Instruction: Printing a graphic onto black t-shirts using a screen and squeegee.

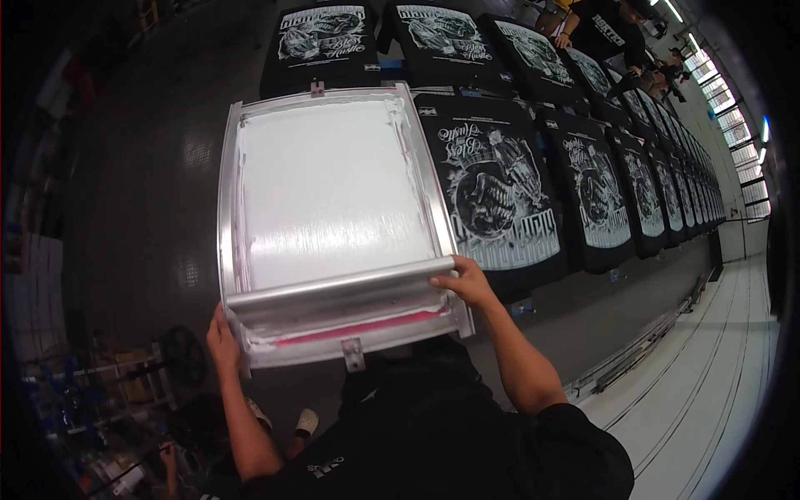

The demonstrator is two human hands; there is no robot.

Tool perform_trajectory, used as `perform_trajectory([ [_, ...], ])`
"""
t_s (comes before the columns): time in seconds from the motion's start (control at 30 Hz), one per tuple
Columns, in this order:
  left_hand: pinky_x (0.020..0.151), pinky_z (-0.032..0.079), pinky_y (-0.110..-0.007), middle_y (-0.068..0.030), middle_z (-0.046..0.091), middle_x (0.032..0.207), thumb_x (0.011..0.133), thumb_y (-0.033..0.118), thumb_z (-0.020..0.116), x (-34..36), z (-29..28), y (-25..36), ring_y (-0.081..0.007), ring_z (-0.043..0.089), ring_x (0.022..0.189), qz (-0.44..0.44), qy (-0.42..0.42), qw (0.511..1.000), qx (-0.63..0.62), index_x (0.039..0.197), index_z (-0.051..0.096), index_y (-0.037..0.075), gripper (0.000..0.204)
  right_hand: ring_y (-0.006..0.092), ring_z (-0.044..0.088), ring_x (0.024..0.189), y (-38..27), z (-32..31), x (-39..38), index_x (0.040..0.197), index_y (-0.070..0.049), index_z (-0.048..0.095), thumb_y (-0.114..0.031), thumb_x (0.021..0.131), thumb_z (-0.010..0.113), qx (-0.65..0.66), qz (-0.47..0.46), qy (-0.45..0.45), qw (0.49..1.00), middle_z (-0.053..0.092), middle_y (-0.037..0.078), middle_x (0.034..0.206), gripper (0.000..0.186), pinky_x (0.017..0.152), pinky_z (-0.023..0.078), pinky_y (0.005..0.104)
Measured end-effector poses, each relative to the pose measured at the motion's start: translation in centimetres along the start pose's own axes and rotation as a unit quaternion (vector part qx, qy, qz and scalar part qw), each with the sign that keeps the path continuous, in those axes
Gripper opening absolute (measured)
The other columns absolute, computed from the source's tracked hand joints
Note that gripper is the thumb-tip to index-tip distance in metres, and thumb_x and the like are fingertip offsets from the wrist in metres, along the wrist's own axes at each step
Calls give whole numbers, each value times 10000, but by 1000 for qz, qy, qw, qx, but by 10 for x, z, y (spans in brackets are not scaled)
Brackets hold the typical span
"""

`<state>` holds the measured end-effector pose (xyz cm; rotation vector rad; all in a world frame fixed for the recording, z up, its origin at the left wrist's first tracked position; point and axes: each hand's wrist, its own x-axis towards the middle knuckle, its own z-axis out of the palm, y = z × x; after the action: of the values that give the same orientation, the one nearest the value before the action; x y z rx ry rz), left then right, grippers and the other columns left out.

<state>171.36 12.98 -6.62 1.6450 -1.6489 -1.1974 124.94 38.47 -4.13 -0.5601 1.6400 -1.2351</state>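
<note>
The left hand's grip is grasping the rectangular silver metal frame, which is sitting left of white-printed black fabric shirts; the right hand's is clasping the long silver metal bar lying across it.

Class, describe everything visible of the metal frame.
The metal frame is silvery and roughly rectangular, bowed by the lens. White coating covers most of the sheet inside; a pink-red strip shows near the bottom. Small brackets sit at top and bottom. A metal bar lies across its lower part, its right end in the right hand; the left hand is at the frame's lower left.
</note>
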Motion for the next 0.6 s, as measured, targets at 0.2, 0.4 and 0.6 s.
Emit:
perform_trajectory([
  [0.2, 1022, 424, -331, -164, 640, 1265, 1072, 373, 380, -74, 115, 62, -223, 583, 1184, -16, -1, 999, -40, 1333, 566, -13, 502, 126, 641, 864, -12, -145, -47, 1018, -1, 693, -69, 725, 823, -9, -4, 44, 999, 704, 44, 933, 327, 811, 513, 291],
  [0.4, 989, 432, -318, -146, 670, 1177, 1068, 288, 393, -140, 287, 109, -201, 599, 1100, -13, -50, 997, -59, 1257, 597, -65, 449, 139, 638, 910, 5, -324, -76, 1023, 8, 687, -40, 708, 813, -14, -15, 76, 997, 702, 52, 945, 343, 846, 508, 305],
  [0.6, 934, 476, -328, -166, 702, 1119, 1063, 287, 414, -182, 359, 134, -200, 641, 1048, -14, -17, 999, -41, 1235, 626, -38, 424, 144, 645, 892, 16, -416, -68, 1039, 11, 682, -12, 700, 811, 4, -4, 63, 998, 701, 57, 944, 364, 819, 522, 296],
])
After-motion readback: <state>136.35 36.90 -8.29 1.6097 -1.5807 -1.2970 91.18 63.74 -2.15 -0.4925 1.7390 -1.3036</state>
